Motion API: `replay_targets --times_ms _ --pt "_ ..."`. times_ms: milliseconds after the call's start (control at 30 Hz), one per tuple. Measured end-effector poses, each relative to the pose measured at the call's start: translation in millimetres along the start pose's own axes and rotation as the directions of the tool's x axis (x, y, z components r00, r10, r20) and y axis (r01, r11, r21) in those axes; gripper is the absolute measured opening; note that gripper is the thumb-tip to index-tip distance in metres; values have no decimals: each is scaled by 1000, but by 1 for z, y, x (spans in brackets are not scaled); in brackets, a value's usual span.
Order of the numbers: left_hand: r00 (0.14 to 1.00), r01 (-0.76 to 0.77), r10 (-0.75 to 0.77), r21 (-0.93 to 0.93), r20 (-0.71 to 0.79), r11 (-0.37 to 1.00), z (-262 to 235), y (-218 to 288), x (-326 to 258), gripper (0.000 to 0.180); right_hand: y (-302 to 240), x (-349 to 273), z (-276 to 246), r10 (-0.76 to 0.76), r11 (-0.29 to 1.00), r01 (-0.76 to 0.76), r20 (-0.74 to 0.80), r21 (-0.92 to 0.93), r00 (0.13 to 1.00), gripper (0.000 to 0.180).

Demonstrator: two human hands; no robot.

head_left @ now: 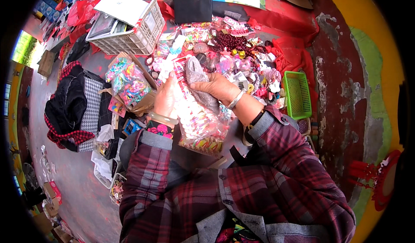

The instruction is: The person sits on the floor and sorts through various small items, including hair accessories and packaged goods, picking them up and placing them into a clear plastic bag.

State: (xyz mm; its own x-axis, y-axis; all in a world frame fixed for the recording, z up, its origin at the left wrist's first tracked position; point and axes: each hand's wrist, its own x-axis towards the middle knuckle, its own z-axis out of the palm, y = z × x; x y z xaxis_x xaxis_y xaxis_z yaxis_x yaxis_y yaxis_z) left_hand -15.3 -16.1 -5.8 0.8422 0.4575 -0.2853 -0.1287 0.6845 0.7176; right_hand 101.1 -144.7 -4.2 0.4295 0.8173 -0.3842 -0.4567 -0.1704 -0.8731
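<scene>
A person in a plaid shirt point(259, 191) holds up a clear packet point(199, 124), left hand point(165, 98) grasping its left edge, right hand point(219, 89) clutching a grey cloth point(195, 73) against it. Right of the packet is a green basket point(298, 93); beyond it, leftward, a white crate point(133, 41).

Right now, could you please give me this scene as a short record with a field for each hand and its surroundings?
Left hand: against a clear plastic bag of pink and white items; glare hides its exact grip
Right hand: gripping a fuzzy grey cloth piece over the bag
Beyond hands: dark red beaded strands
Right: bright green rectangular plastic basket
Upper left: off-white slatted plastic crate
</scene>
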Motion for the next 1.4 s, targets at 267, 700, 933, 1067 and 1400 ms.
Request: replay_targets --times_ms 267,700,933,1067,1400 --pt "996 -89 92 -112 17 990 15 29 -8 42 -21 0 -27 -132 986 144 -124 88 983 46" --pt "966 -203 234 242 -107 949 4 2 0 35 5 -2 6 -234 955 229 -4 -190 972 49" --pt "973 -201 207 71 -98 977 9 3 -5 42 4 -2 10 -335 730 206 -78 -651 939 45" --pt "969 -246 247 -149 -9 958 9 15 -4 44 5 0 3 -119 848 130 55 -514 991 44" --pt "923 -379 357 -182 -145 907 -7 50 -1 45 7 -1 -1 95 988 -57 270 -145 958 27"
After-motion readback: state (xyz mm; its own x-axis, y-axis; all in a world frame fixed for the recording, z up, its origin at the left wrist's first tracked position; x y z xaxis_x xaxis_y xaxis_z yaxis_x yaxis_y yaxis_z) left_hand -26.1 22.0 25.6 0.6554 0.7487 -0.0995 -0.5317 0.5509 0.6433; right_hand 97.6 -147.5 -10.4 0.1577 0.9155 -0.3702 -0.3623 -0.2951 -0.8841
